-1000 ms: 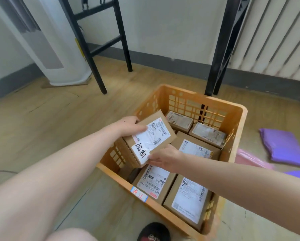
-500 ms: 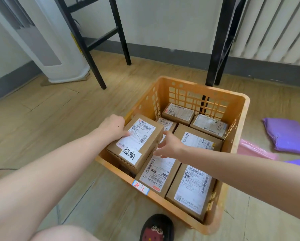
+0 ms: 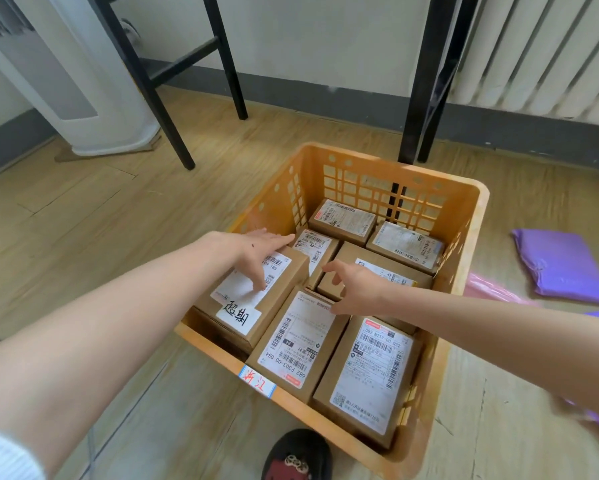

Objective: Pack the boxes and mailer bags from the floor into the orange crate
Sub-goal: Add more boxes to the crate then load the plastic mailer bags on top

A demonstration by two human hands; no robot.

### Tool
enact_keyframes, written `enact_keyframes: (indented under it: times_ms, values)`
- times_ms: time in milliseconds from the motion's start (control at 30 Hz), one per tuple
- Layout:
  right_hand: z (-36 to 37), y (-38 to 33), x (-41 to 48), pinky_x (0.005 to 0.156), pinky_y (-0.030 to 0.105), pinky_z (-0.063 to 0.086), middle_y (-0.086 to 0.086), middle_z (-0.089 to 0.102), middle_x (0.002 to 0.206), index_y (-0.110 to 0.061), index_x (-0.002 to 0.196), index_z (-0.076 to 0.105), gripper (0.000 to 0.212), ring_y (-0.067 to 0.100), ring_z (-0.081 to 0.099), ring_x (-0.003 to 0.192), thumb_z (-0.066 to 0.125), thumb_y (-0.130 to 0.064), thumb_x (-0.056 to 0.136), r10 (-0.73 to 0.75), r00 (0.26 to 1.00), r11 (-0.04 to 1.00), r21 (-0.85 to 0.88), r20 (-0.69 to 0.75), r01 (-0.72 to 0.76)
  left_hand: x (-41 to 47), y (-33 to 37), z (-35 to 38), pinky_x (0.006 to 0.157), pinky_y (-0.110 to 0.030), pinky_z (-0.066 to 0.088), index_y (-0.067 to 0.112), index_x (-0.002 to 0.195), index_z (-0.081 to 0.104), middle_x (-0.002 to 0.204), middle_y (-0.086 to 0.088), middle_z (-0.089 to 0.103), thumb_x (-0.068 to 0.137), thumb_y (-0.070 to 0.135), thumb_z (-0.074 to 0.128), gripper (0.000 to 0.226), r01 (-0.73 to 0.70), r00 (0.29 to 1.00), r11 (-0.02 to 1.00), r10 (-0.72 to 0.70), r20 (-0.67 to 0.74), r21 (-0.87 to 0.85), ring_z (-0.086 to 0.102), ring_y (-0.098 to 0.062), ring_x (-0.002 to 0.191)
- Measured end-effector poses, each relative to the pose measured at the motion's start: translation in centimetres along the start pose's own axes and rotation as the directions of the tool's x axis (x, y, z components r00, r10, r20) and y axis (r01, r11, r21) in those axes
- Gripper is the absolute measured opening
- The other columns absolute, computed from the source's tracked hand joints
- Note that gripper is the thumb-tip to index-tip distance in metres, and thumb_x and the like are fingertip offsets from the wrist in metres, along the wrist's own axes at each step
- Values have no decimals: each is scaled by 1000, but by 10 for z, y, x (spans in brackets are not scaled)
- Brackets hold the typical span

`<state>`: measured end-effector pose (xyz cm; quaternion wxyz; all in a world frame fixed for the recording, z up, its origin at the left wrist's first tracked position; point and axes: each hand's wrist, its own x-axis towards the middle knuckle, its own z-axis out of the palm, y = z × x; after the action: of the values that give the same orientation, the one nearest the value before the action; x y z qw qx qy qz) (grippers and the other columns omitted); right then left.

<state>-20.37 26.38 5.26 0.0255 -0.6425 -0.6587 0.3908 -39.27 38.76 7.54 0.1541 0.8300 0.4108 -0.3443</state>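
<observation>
The orange crate (image 3: 464,278) stands on the wooden floor and holds several brown cardboard boxes with white labels. A box with a handwritten label (image 3: 280,289) lies in the crate's near-left corner. My left hand (image 3: 256,252) rests flat on top of it, fingers spread, not gripping. My right hand (image 3: 355,289) hovers open over the middle boxes (image 3: 388,268), holding nothing. A purple mailer bag (image 3: 561,266) and a pink mailer bag (image 3: 488,291) lie on the floor to the right of the crate.
Black metal frame legs (image 3: 423,98) stand behind the crate, more black legs (image 3: 159,98) at back left. A white standing appliance (image 3: 93,98) is at far left. A radiator (image 3: 540,53) lines the right wall. A dark slipper (image 3: 298,455) sits at the crate's near edge.
The handwritten-label box went from tilted in both hands to lying flat in the crate's near-left corner. My right hand let go and my left hand opened on top of it.
</observation>
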Motion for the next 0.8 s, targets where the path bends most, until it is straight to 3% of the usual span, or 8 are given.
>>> enact_keyframes:
  times_ms: [67,133,300,433,567,633,733,800]
  values:
    - [0,7,1,84,20,43,6,43,140,-19,147,27,77,19,51,120,70,-14,84,-10,1000,1000,-2,-5,10,6,3,4,117,-51,18,33,150,-9,157,6,5,52,48,89,140,19,997,996,-24,67,85,6,-25,145]
    - [0,13,3,84,20,43,7,44,140,-18,147,27,76,19,51,120,69,-14,84,-11,1000,1000,-10,-11,11,7,7,14,108,-47,35,27,150,0,146,0,18,42,54,90,143,-3,999,974,-7,42,228,23,-25,132]
    - [-5,23,8,81,22,43,7,48,135,-21,145,30,74,20,53,116,69,-15,83,9,1000,1000,-14,-18,-9,4,12,21,91,-39,48,12,142,18,130,-2,31,37,64,86,136,-45,998,917,60,-27,397,34,-21,110]
    - [-13,25,5,83,21,43,7,47,135,-19,145,31,72,19,52,117,67,-13,83,-7,999,999,-46,-43,5,7,27,15,96,-44,47,14,148,7,138,-5,28,44,59,87,139,21,997,901,-51,56,433,33,-26,120]
    - [-23,27,-4,81,21,40,5,51,131,-19,141,37,62,19,52,114,65,-15,86,-43,997,994,-105,-68,36,7,45,-2,107,-51,37,18,152,-7,151,-4,16,50,55,87,143,110,985,918,-153,85,380,20,-29,140]
    - [-29,28,-9,80,22,43,3,54,125,-20,135,45,53,17,53,109,64,-16,86,-78,994,989,-133,-82,67,6,60,-16,104,-47,40,20,151,9,147,-3,26,57,47,87,125,56,998,949,-65,19,309,29,-27,135]
    - [-40,29,-20,86,27,48,1,58,118,-18,127,54,41,17,55,107,63,-16,87,-149,984,971,-205,-99,126,5,87,-35,89,-37,51,24,131,45,122,1,52,76,42,74,65,-115,979,973,145,-142,200,52,-19,109]
    - [-48,31,-30,88,28,49,1,60,115,-17,124,57,35,18,56,106,61,-15,89,-179,978,958,-244,-110,148,3,106,-43,84,-35,53,24,121,55,111,4,57,82,41,66,44,-166,972,974,188,-144,153,56,-15,97]
